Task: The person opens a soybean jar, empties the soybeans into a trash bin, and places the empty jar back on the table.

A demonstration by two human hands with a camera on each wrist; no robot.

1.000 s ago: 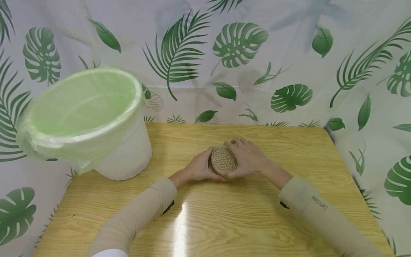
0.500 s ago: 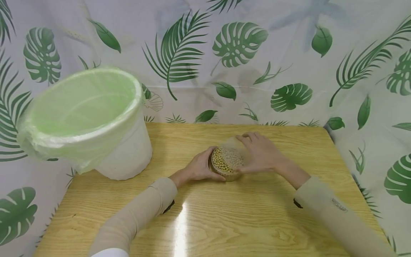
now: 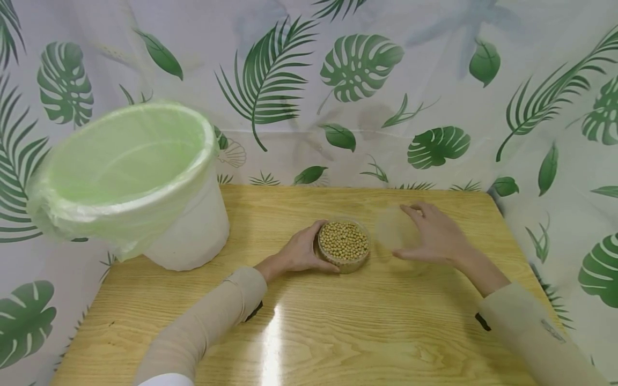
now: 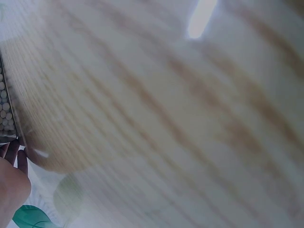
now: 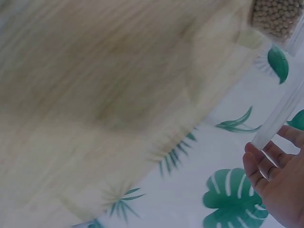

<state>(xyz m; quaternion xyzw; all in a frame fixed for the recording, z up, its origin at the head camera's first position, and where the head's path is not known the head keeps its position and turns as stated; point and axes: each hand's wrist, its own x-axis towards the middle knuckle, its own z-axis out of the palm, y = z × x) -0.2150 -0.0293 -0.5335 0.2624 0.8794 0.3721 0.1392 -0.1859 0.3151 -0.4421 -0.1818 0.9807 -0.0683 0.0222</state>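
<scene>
A round clear container (image 3: 356, 264) full of yellow soybeans (image 3: 344, 239) stands on the wooden table. My left hand (image 3: 303, 250) grips its left side between thumb and fingers. In the left wrist view that hand's fingertips are at the container's wall, and only a strip of beans shows. To the right of the container, my right hand (image 3: 436, 237) holds a translucent round lid (image 3: 390, 229) by the edge, raised over the table. Seen edge-on in the right wrist view, the lid (image 5: 274, 127) looks thin and flat, with fingertips along its rim.
A white bucket (image 3: 193, 230) lined with a thin green plastic bag (image 3: 120, 214) stands at the table's back left. The wooden table (image 3: 367, 332) ends at a leaf-patterned cloth (image 3: 299, 69) behind and at both sides. Light glares on the table's front.
My right hand has lifted the lid off the container and carried it to the right, uncovering the soybeans. The left hand has stayed in place on the container.
</scene>
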